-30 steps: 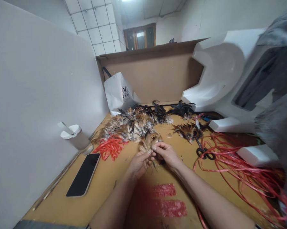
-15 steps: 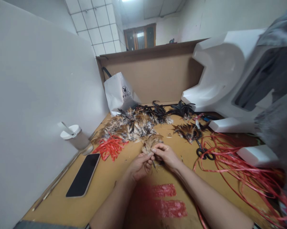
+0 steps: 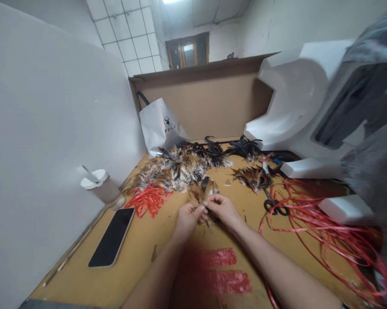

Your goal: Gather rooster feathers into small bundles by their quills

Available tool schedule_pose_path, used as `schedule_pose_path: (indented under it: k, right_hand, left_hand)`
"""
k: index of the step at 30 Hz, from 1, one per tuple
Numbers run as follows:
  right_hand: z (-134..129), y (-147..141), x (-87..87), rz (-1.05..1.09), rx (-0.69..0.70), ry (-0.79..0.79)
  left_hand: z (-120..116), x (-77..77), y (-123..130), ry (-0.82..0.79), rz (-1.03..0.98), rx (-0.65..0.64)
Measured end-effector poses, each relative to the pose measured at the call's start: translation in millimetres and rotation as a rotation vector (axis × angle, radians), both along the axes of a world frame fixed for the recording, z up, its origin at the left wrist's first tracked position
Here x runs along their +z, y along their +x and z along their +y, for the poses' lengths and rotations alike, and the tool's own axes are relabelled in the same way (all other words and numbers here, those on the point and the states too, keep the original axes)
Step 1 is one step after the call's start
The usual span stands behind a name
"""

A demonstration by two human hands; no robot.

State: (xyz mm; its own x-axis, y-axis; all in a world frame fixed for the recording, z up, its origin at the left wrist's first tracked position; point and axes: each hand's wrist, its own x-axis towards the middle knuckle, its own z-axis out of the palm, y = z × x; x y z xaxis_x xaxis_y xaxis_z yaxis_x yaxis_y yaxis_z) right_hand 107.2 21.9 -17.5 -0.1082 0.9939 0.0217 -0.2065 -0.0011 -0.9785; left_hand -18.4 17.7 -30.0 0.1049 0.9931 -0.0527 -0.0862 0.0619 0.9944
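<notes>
A small bunch of brown and black feathers fans out above my two hands, which meet at its base over the tabletop. My left hand pinches the base from the left, fingers curled. From the right, my right hand pinches the same spot with thumb and forefinger. Behind them lies a long pile of brown, white and black feathers. Cut red strips sit at the pile's left end. Another feather bunch rests to the right, with black-handled scissors just below it.
A phone and a lidded cup stand at the left. Long red ribbon tangles at the right beside white foam. A silver bag leans at the back cardboard. Red patches mark the near tabletop.
The feathers between my hands have fanned out, and a dark feather now shows among the brown ones. My left hand has turned slightly, showing more of its back.
</notes>
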Motion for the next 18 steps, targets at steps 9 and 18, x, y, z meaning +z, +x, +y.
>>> schedule_pose_path:
  k: [9, 18]
  right_hand:
    - [-0.7, 4.8, -1.4, 0.087, 0.096, -0.068]
    - [-1.5, 9.9, 2.3, 0.274, 0.267, -0.126]
  left_hand:
    - [1.0, -3.7, -6.2, -0.143, -0.119, -0.204]
    - [-8.0, 16.4, -8.3, -0.078, -0.205, -0.285]
